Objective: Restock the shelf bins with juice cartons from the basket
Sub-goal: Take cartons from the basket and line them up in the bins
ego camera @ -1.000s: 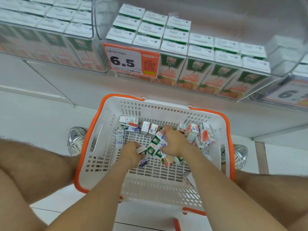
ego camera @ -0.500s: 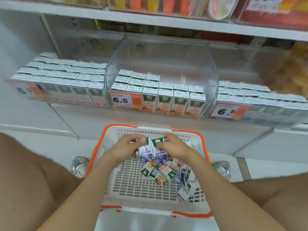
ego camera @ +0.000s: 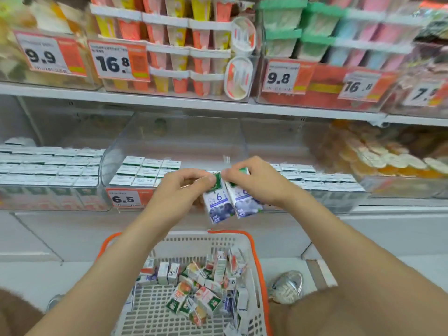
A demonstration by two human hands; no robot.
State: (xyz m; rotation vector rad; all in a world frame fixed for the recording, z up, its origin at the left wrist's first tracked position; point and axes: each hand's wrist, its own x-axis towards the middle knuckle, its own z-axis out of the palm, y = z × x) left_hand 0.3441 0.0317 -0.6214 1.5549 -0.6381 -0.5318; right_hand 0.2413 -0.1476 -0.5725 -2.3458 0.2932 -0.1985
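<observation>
Both grips clamped, left hand (ego camera: pixel 179 189) pinching left carton (ego camera: pixel 216 203), right hand (ego camera: pixel 255 181) pinching right carton (ego camera: pixel 245 201)

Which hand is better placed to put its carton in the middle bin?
Probably left: the left hand holds its carton before the middle bin; the right hand is by that bin's right wall.

Bright, even light, barely a shadow.
Motion blur smears the upper shelf (ego camera: pixel 218 106) at both ends; wide-angle stretch pulls the corners; pale glare on the clear bin (ego camera: pixel 174 141).
</observation>
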